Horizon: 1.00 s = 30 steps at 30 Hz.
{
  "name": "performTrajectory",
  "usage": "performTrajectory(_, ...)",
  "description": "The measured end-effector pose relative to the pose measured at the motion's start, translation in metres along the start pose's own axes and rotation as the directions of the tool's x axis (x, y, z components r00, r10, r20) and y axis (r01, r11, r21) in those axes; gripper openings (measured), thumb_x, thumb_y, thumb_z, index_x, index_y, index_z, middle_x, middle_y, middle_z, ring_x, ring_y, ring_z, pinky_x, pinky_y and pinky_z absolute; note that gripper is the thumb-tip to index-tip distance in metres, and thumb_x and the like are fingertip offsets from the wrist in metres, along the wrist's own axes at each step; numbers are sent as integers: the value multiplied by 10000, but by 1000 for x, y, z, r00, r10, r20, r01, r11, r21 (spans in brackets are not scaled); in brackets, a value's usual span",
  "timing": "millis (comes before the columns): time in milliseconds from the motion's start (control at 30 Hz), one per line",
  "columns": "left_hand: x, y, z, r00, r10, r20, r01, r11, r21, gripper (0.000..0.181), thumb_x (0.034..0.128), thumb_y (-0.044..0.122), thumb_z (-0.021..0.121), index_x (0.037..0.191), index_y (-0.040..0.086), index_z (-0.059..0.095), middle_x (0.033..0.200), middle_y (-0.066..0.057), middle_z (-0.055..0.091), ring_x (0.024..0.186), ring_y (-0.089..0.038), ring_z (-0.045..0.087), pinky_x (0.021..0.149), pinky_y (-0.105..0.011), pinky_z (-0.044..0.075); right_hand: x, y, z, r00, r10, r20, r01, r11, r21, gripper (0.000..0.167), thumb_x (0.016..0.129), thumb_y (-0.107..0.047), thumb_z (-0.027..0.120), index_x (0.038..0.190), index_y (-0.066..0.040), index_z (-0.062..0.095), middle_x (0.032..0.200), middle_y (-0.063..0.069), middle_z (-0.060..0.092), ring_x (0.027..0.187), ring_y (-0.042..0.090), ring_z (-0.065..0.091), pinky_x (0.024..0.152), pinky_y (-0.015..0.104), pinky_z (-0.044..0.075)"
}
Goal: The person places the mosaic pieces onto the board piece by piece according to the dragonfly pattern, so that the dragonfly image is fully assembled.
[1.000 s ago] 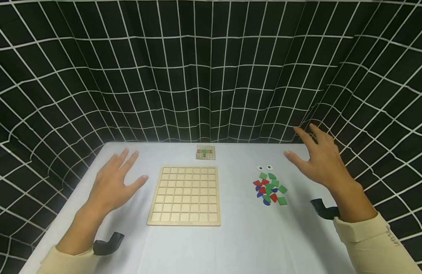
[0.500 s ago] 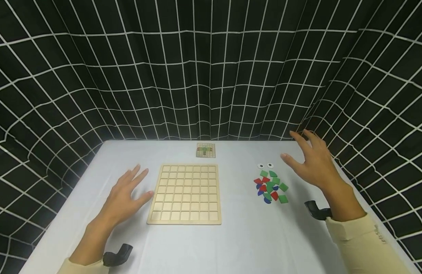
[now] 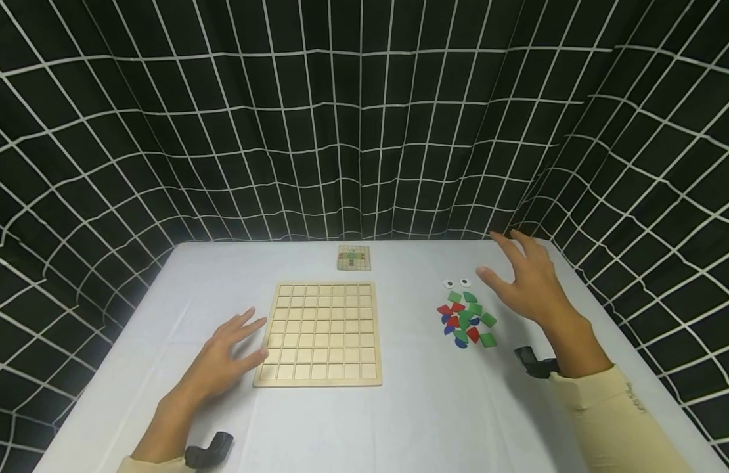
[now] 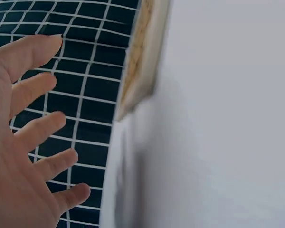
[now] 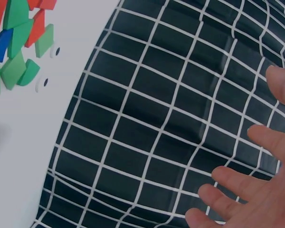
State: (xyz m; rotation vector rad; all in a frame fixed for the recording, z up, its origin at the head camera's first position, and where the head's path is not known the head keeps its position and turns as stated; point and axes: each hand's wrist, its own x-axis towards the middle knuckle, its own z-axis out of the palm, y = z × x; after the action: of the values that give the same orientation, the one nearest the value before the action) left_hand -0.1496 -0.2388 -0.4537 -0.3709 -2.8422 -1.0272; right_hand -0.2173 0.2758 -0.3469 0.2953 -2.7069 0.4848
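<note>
clock directions are read in the head view, 12 pointing away from the person. left hand point(image 3: 219, 361): fingers extended and spread, thumb standing apart from them, opening wide, nothing held. in the head view its fingertips and thumb overlap the 9 o'clock rim of the pale wooden board point(image 3: 319, 336); the left wrist view shows a gap between this hand and the board's edge. right hand point(image 3: 527, 286): fingers loosely extended, thumb well apart, opening wide, nothing held. it hangs at 2 o'clock of a cluster of coloured pieces point(image 3: 464, 320), near them but apart.

the board lies flat, its face divided into a grid of square recesses. the coloured pieces lie at 3 o'clock from the board, well apart from it: green, red and blue, some square, some with a rounded side, several overlapping. at 12 o'clock of the cluster are 2 white discs point(image 3: 465, 282) with dark centres, side by side. a small printed card point(image 3: 354, 258) lies at 1 o'clock of the board.

further out: cream sleeves point(image 3: 607, 407), a black fitting point(image 3: 211, 452) at the left wrist with its counterpart point(image 3: 537, 364) at the right, white-covered table point(image 3: 423, 414), and dark curtain point(image 3: 376, 131) with white grid lines beyond.
</note>
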Motion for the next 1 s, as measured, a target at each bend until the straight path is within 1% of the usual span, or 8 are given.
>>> performTrajectory(67, -1, -5, 3, 1000, -3, 20, 3, 1000, -15, 588, 842, 388, 746, 1359, 165, 574, 1523, -83, 351, 1386, -441, 217, 1018, -718, 182, 0, -1, 1, 1000, 14, 14, -14, 1000, 5, 706, 906, -442, 617, 1483, -125, 362, 1498, 289, 238, 1352, 529, 179, 930, 795, 197)
performTrajectory(233, -2, -14, 9, 999, 18, 50, -16, 999, -35, 576, 825, 393, 755, 1335, 176, 597, 1505, -87, 381, 1387, -448, 207, 1021, -721, 162, 0, -1, 4, 999, 35, 32, -35, 999, 10, 703, 911, -444, 612, 1485, -127, 360, 1505, 286, 230, 1357, 524, 172, 926, 795, 204)
performTrajectory(433, -4, -21, 19, 998, 14, 63, -13, 1000, -18, 544, 822, 386, 751, 1315, 202, 614, 1488, -76, 408, 1394, -436, 194, 1034, -714, 104, 3, -2, 11, 998, 42, 54, -43, 999, 22, 707, 915, -449, 602, 1495, -135, 347, 1498, 283, 242, 1349, 524, 189, 898, 797, 242)
performTrajectory(533, -6, -24, 25, 998, 30, 62, -30, 1000, -2, 520, 825, 408, 742, 1293, 210, 633, 1481, -74, 419, 1395, -430, 190, 1049, -686, 70, 4, -1, 15, 997, 47, 59, -49, 998, 41, 703, 916, -439, 604, 1498, -143, 345, 1496, 282, 248, 1346, 521, 196, 892, 797, 252)
performTrajectory(633, -7, -25, 29, 997, 50, 66, -51, 999, 11, 506, 831, 432, 729, 1282, 219, 640, 1477, -72, 424, 1395, -425, 189, 1064, -657, 55, 4, 1, 19, 997, 54, 58, -57, 997, 58, 697, 915, -421, 614, 1493, -133, 352, 1490, 283, 258, 1341, 514, 211, 890, 791, 267)
performTrajectory(767, -7, -25, 32, 996, 58, 65, -60, 998, 35, 486, 836, 432, 724, 1263, 213, 653, 1472, -76, 432, 1392, -420, 200, 1070, -640, 53, 4, 4, 24, 997, 51, 53, -55, 996, 73, 694, 911, -409, 625, 1485, -120, 362, 1482, 283, 275, 1331, 502, 236, 900, 781, 276)
performTrajectory(1000, -6, -24, 32, 996, 40, 74, -45, 997, 65, 470, 835, 424, 727, 1247, 207, 666, 1477, -66, 425, 1398, -401, 202, 1082, -624, 53, 8, 13, 37, 997, 49, 59, -55, 993, 101, 693, 915, -408, 625, 1486, -121, 358, 1474, 284, 288, 1323, 492, 255, 917, 767, 282)
